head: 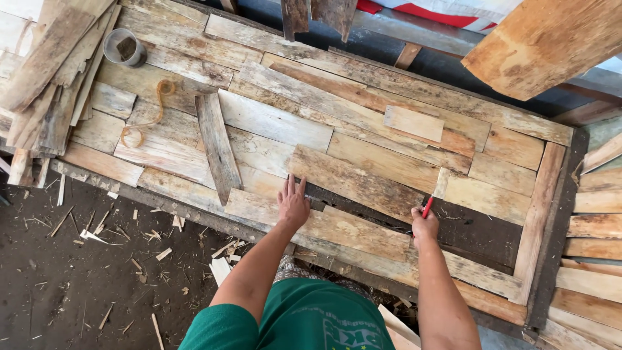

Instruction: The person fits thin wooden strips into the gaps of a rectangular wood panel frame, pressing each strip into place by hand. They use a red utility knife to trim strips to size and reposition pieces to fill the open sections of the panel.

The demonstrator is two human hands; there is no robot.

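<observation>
My left hand (293, 202) lies flat, fingers together, on the left end of a weathered plank (356, 181) set into a panel of fitted wood pieces (272, 123). My right hand (424, 225) holds a red pencil (427, 207) with its tip at the right end of that plank, beside a dark open gap (476, 230) in the panel. A second plank (324, 223) lies just below my left hand.
A loose grey board (217, 146) lies at an angle on the panel, with a small pale offcut (413, 123) farther right. A tin can (124, 46) and a coil of twine (146, 116) sit at the back left. Stacked scrap boards (45, 78) at left, planks (596, 214) at right.
</observation>
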